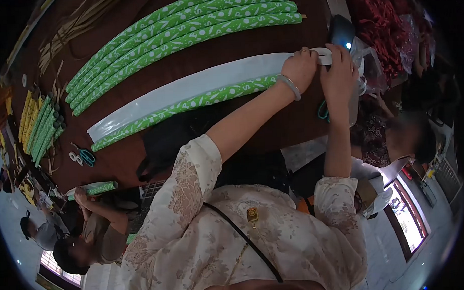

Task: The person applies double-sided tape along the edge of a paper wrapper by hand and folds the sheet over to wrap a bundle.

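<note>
A green wrapping-paper roll (189, 103) with white print lies partly unrolled on the dark table, its white underside (189, 81) facing up. At its right end my left hand (299, 70), with a bangle on the wrist, is closed with fingers bent down; what they pinch is hidden. Close beside it, my right hand (339, 72) grips a white roll of tape (323, 56), which sits between the two hands. Several more green printed rolls (187, 36) lie side by side beyond the paper.
Teal scissors (85, 156) and small white rolls (76, 158) lie at left, near stacked yellow and green rolls (45, 128). A black phone (342, 31) and plastic bag (369, 63) are at right. A co-worker (101, 216) handles a green roll; another person (390, 132) sits at right.
</note>
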Tool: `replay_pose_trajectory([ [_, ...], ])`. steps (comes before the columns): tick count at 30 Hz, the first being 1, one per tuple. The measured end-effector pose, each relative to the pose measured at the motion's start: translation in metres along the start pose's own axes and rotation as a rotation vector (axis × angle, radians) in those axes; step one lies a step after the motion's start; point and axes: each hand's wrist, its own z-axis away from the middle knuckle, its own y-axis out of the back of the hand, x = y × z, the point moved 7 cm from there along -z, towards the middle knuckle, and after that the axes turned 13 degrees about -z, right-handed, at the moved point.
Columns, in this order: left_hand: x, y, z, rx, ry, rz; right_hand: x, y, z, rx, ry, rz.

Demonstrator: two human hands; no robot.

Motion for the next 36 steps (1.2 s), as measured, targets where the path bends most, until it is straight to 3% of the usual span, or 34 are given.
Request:
replay_pose_trajectory([
  [3, -0.009, -0.008, -0.003, -0.020, 0.051, 0.066, -0.001, 0.021, 0.018, 0.118, 0.037, -0.065],
  [5, -0.018, -0.008, -0.003, -0.035, 0.089, 0.108, 0.026, 0.018, 0.043, 0.067, -0.118, -0.234],
  [7, -0.035, -0.003, -0.004, 0.011, 0.207, 0.271, 0.046, 0.009, 0.072, 0.012, -0.172, -0.199],
  [8, -0.046, -0.006, -0.004, 0.180, 0.201, 0.384, 0.059, 0.002, 0.087, -0.057, -0.286, -0.173],
  [11, -0.068, -0.011, -0.004, 0.023, 0.236, 0.342, 0.079, -0.021, 0.122, -0.148, -0.469, -0.170],
  [13, -0.080, -0.027, 0.000, -0.139, 0.382, 0.598, 0.081, -0.031, 0.132, -0.147, -0.461, -0.157],
  [16, -0.079, -0.027, 0.003, -0.157, 0.362, 0.744, 0.094, -0.033, 0.140, -0.089, -0.521, -0.334],
  [20, -0.079, -0.028, 0.004, -0.156, 0.398, 0.890, 0.088, -0.024, 0.146, -0.054, -0.501, -0.301],
  [22, -0.083, -0.033, 0.003, -0.129, 0.386, 0.896, 0.096, -0.022, 0.150, -0.071, -0.857, -0.694],
  [26, -0.082, -0.030, 0.005, -0.127, 0.401, 0.955, 0.092, -0.026, 0.157, 0.032, -0.701, -0.916],
  [28, -0.080, -0.030, 0.004, -0.196, 0.402, 0.867, 0.062, -0.007, 0.127, -0.133, -0.334, -0.637],
  [31, -0.080, -0.029, 0.004, -0.206, 0.406, 0.894, 0.056, -0.007, 0.109, -0.212, -0.204, -0.525],
  [36, -0.080, -0.027, 0.004, -0.200, 0.417, 0.919, 0.053, 0.000, 0.081, -0.379, -0.208, -0.516],
])
